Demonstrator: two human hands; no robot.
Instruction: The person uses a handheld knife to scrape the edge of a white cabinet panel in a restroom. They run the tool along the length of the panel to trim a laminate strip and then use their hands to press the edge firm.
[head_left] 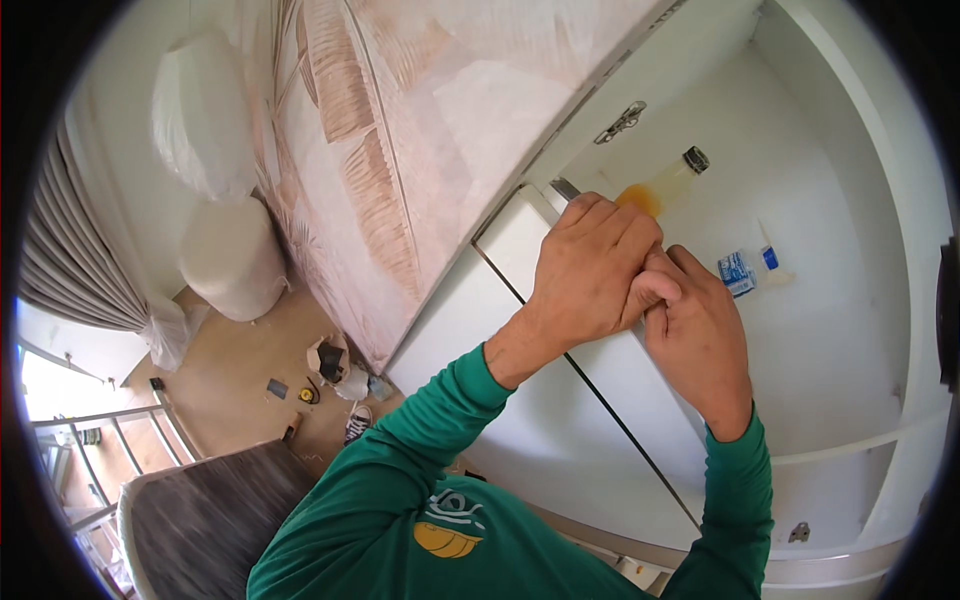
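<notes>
My left hand (592, 268) and my right hand (698, 335) meet over the edge of a white cabinet door (520, 290). Both have their fingers curled in, and the two touch at the thumbs and fingertips. Whatever they may hold between them is hidden. A grey metal piece (566, 188) shows just past the left knuckles. Beyond the hands, inside the white cabinet (800, 330), lies a clear bottle (672, 187) with a dark cap and yellow-orange liquid. Near the right hand are a blue and white packet (737, 273) and a small blue-labelled piece (769, 257).
A metal hinge (622, 122) sits on the cabinet's inner side. A leaf-patterned wall panel (400, 150) borders the cabinet. To the left are a plastic-wrapped stool (232, 258), a grey curtain (75, 245), a dark-topped piece of furniture (215, 520) and a tape measure (308, 395) on the floor.
</notes>
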